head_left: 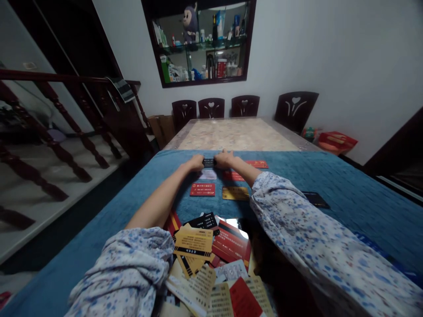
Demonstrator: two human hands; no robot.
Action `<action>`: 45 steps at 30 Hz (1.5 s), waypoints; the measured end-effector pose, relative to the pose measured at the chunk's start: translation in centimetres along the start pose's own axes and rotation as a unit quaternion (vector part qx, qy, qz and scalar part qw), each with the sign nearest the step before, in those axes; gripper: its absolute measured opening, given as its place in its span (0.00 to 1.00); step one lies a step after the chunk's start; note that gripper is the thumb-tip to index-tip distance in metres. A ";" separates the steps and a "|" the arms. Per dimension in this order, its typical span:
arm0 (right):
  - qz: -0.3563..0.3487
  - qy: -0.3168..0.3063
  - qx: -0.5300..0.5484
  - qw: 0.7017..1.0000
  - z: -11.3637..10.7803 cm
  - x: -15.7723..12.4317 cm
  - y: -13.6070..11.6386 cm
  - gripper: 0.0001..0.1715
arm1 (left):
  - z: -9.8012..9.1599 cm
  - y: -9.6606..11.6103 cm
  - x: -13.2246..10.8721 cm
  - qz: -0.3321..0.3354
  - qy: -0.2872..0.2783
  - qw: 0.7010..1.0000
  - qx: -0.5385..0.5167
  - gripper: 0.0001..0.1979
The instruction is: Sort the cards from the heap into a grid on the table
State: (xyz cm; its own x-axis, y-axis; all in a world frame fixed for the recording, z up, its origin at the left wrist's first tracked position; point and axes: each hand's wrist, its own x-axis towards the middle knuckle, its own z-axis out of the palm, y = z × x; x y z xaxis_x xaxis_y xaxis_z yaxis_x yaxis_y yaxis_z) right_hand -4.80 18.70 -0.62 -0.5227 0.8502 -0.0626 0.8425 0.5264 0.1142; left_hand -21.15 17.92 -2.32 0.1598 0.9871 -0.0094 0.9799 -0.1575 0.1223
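Reaching forward, hands [197, 163] [224, 159] flank a black card [209, 163].

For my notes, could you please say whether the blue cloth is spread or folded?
Spread: the blue cloth lies flat over the near part of the table, with cards on it.

Your black card [209, 162] bears pale lettering and stretches left to right over the blue cloth [291, 167], its ends hidden at your left hand [197, 163] and right hand [224, 159]. It sits just beyond a pale card [208, 175]; a red, printed card [202, 189] lies flat nearer you.
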 end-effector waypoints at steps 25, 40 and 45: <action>0.018 -0.034 0.037 0.999 -0.7 0.5 0.4 0.28 | 0.2 -0.3 -0.1 -0.024 -0.001 1.000 0.003 0.25; -0.055 0.123 0.003 0.991 -0.8 -3.1 0.6 0.21 | -0.4 0.5 -5.6 -0.029 0.123 0.991 -0.032 0.25; -0.091 0.157 0.002 0.983 -1.2 -6.3 -0.5 0.18 | -0.5 1.7 -8.3 -0.009 0.146 0.989 -0.024 0.18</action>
State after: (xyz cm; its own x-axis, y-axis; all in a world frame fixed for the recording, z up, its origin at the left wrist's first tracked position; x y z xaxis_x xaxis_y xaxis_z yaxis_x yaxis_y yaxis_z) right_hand -2.06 13.13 0.87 -0.6785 0.6983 0.2279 0.7317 0.6699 0.1259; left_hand -20.90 9.52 -1.51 0.0950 0.9569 0.2745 0.9743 -0.1459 0.1714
